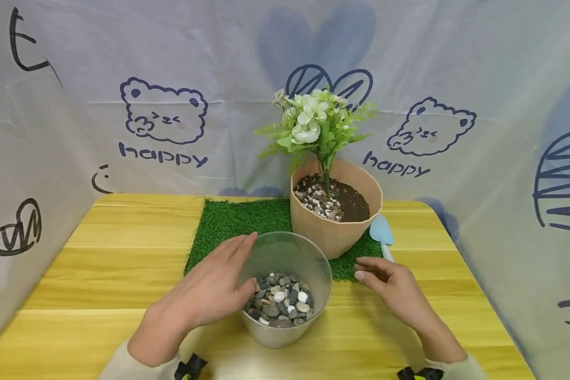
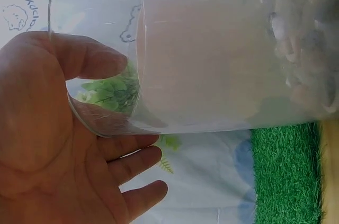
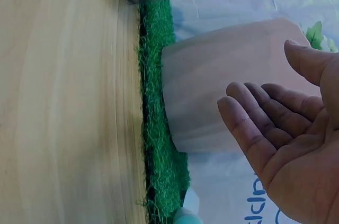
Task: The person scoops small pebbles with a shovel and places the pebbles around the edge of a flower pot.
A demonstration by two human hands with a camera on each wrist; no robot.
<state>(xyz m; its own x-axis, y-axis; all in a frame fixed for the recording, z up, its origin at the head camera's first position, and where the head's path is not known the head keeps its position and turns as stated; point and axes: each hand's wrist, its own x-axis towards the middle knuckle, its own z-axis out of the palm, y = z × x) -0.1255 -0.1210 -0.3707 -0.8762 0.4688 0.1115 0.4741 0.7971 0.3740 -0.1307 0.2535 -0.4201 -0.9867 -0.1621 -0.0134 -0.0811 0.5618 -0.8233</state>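
Note:
A clear, slightly frosted plastic container [image 1: 285, 335] stands upright in front of me, with grey, white and tan pebbles [image 1: 282, 301] in its bottom. My left hand [image 1: 214, 285] is at the container's left rim, its fingers fairly straight and its thumb apart from them. In the left wrist view, the thumb [image 2: 92, 60] and fingers [image 2: 135, 166] lie right about the clear rim. My right hand [image 1: 391, 287] hovers to the right of the container, holding nothing, its fingers loosely bent. In the right wrist view its palm faces the peach planter [image 3: 228, 86].
Behind the container, the planter holds dark soil [image 1: 353, 203], small pebbles [image 1: 318, 200] and a white-flowered plant [image 1: 311, 121]. It stands on a green turf mat [image 1: 237, 219]. A light blue trowel [image 1: 381, 230] lies at the mat's right. Printed cloth [image 1: 237, 132] hangs behind the wooden table [image 1: 100, 279].

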